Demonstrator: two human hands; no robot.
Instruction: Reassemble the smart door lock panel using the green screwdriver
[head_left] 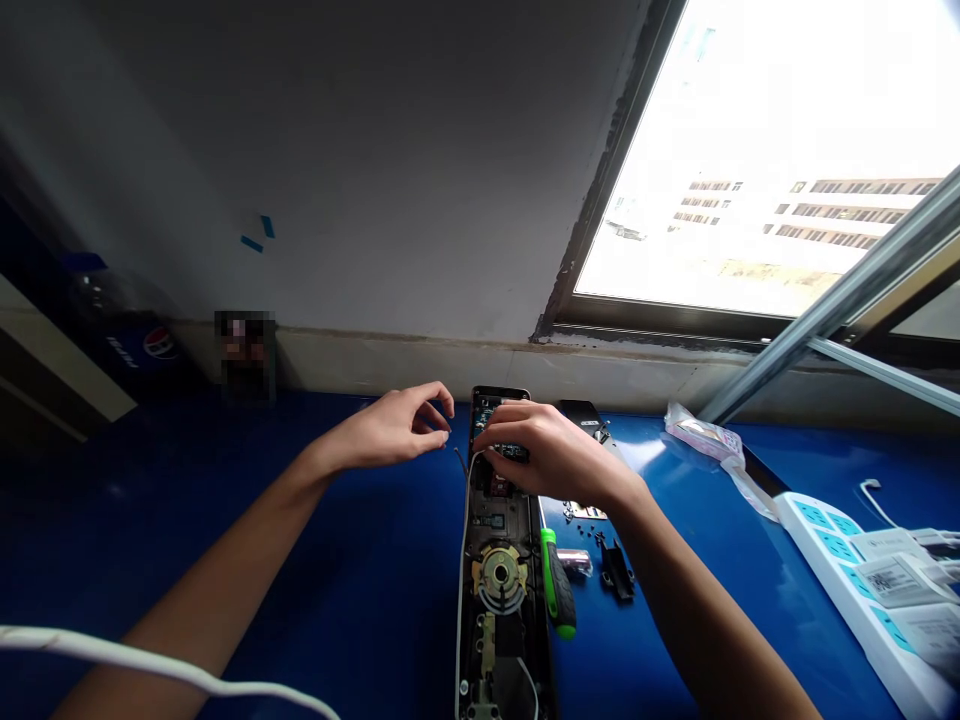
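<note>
A long, narrow opened device point(501, 570) lies lengthwise on the blue table point(360, 560), its circuit boards and a round brass part showing. My right hand point(544, 452) rests on its far end, fingers curled and pressed onto a small dark board there. My left hand point(397, 428) hovers just left of the device's far end, fingers curled in a loose pinch near a thin dark wire; what it holds, if anything, is too small to make out.
A green-handled screwdriver point(558, 585) lies right of the device, with small black parts point(616, 570), screws and a pink cylinder beside it. A white power strip point(862, 560) with plugged adapters sits at the right. A plastic bag point(701, 432) lies near the window sill. A white cable point(150, 665) crosses the lower left.
</note>
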